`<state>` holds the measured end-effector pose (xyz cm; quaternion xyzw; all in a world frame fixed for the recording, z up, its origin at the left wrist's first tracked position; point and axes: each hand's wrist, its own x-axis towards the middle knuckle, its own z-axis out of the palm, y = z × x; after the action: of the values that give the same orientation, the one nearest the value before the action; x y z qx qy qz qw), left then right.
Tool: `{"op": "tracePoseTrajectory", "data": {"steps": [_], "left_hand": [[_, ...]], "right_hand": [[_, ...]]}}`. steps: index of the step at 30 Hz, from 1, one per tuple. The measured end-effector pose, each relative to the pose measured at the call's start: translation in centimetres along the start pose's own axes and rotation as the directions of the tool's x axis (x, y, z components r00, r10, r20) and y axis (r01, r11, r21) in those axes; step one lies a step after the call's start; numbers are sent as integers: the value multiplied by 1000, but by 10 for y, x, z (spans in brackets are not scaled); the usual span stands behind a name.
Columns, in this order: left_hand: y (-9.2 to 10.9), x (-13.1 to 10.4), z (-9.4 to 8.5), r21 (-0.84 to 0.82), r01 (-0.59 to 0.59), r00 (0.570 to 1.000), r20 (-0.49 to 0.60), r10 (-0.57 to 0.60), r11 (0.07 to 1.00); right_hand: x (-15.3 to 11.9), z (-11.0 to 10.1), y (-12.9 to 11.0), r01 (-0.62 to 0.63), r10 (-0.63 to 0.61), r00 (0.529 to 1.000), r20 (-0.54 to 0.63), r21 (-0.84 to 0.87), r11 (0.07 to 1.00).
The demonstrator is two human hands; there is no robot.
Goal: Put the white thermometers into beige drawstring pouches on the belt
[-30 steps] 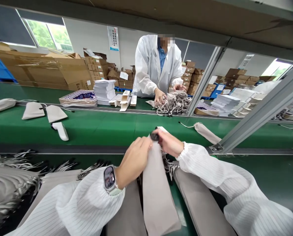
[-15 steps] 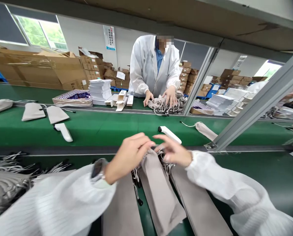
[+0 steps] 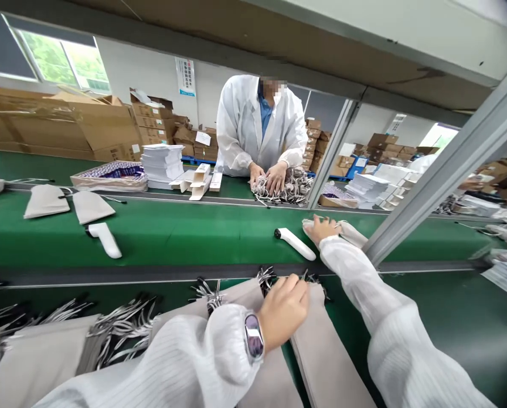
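Observation:
My right hand [image 3: 321, 228] reaches out over the green conveyor belt [image 3: 185, 229] and lies on the mouth of a filled beige drawstring pouch [image 3: 355, 233]. A white handheld device [image 3: 295, 243] lies on the belt just left of that hand. My left hand [image 3: 284, 309] rests flat on a row of empty beige pouches [image 3: 325, 357] with drawstrings, on the near green table; it wears a smartwatch [image 3: 253, 336]. Whether the right fingers grip the pouch cannot be told.
Another white device [image 3: 104, 238] and two flat pouches [image 3: 89, 206] lie on the belt at left. Across the belt a person in a white coat [image 3: 260, 130] handles a heap of pouches [image 3: 290, 187]. A slanted metal post [image 3: 427, 184] stands at right. Cardboard boxes [image 3: 66, 127] behind.
My right hand left the pouch mouth near me and reached forward onto the filled pouch on the belt. My left hand dropped onto the row of empty pouches. The view shifted right.

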<state>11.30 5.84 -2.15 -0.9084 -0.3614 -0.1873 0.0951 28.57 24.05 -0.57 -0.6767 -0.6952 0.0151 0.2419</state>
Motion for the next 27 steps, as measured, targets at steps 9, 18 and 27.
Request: {"op": "tracePoseTrajectory", "data": {"steps": [9,18,27], "left_hand": [[-13,-9,-17,58,83,990,109,-89,995],[-21,-11,-17,-108,95,987,142,-79,990],[-38,1,-60,-529,323,912,-48,-407,785]], "right_hand": [[-14,43,-22,119,-156,981,113,282,952],[-87,-61,-69,88,-137,989,-61,974,207],[-107,-51,-66,-337,-470,705,532,833,439]]}}
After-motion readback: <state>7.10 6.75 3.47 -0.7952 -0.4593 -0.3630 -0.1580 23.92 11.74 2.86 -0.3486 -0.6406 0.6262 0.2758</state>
